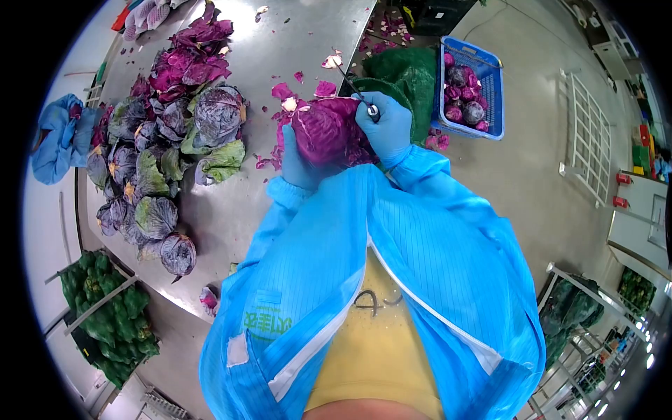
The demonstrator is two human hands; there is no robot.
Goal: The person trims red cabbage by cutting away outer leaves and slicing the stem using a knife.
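A peeled red cabbage (323, 133) rests near the right edge of the steel table (259, 42). My left hand (297, 164), in a blue glove, is closed against its left side, fingers pointing up. Wrapped round the handle of a thin-bladed knife (348, 78) is my gloved right hand (386, 124), at the cabbage's upper right. The blade points up and left, with a pale cabbage piece (331, 62) by its tip. Purple leaf scraps (282, 91) lie around the cabbage.
Unpeeled cabbages (156, 217) and loose purple leaves (189, 63) are heaped on the table's left. Right of the table stand a green sack (413, 77) and a blue crate (495, 105) of peeled cabbages. A co-worker's blue sleeve (57, 136) shows at the far left.
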